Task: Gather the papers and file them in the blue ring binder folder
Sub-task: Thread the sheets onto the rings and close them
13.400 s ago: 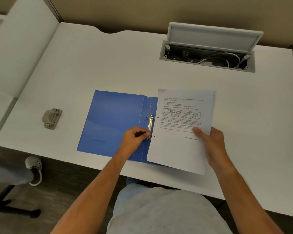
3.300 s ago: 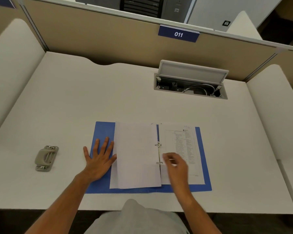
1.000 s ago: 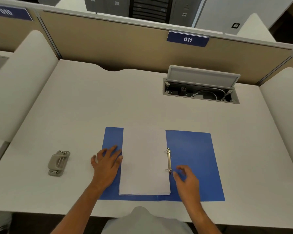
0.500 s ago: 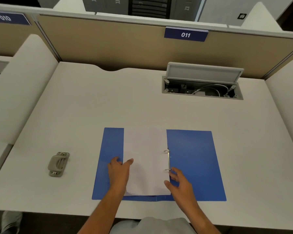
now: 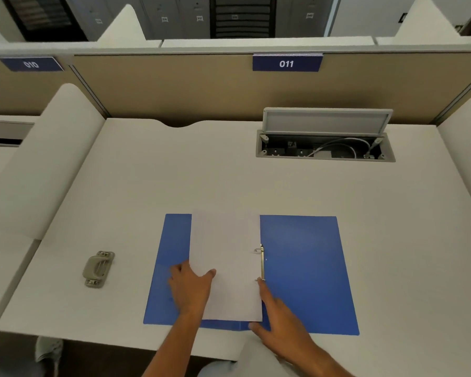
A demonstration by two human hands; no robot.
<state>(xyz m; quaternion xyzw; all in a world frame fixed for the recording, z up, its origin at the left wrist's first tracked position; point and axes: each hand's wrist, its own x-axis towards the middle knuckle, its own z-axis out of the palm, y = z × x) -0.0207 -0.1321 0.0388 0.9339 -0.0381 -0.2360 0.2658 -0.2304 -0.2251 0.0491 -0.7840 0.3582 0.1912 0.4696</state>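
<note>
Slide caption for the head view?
Left hand pinches papers on the open blue binder; right hand at its rings.

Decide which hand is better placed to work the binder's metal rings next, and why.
The right hand: its forefinger is at the rings, while the left hand grips the papers at their left edge.

I get soft, even light on the blue binder (image 5: 305,273), faint shadows beside it. Far behind it, lockers (image 5: 180,17) blur and the partition (image 5: 174,85) bows.

Open blue binder (image 5: 302,268), left hand (image 5: 191,289) pinching papers (image 5: 226,240), right hand (image 5: 280,314) by rings (image 5: 262,263)
</note>
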